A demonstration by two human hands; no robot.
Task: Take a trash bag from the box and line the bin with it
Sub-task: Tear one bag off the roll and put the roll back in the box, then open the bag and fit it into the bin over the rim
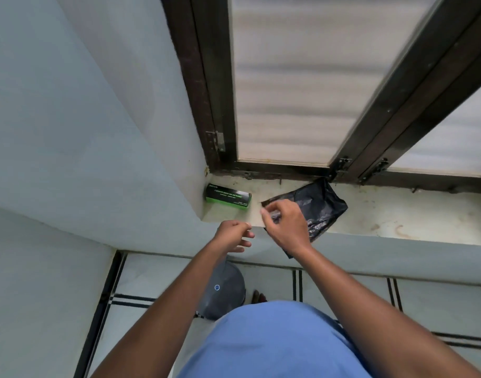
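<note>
The person stands at a window ledge (397,214), both bare arms reaching forward over it. The right hand (284,227) has its grip narrow, thumb and fingertips pinched on the near-left edge of a black trash bag (324,205). The bag is still folded and crumpled; most of it lies on the ledge just beyond and to the right of that grip, with its far corner up against the dark window frame (223,105), and a bit of black plastic hangs below the wrist over the ledge's front edge.

The left hand (235,236) hovers just to the left of the right-hand grip, close to it but not touching the bag. Its fingers are loosely curled, thumb and forefinger near each other; I cannot tell whether anything is held between them.

The green box (228,196) lies flat on the ledge, left of and a little beyond both hands, tucked into the corner where the ledge meets the pale wall (84,132). It is apart from the bag.

Below the hands, on the tiled floor (438,296), stands 1 grey bin (225,290) with its domed lid on, partly hidden by the left forearm and the person's blue shirt (274,342).
</note>
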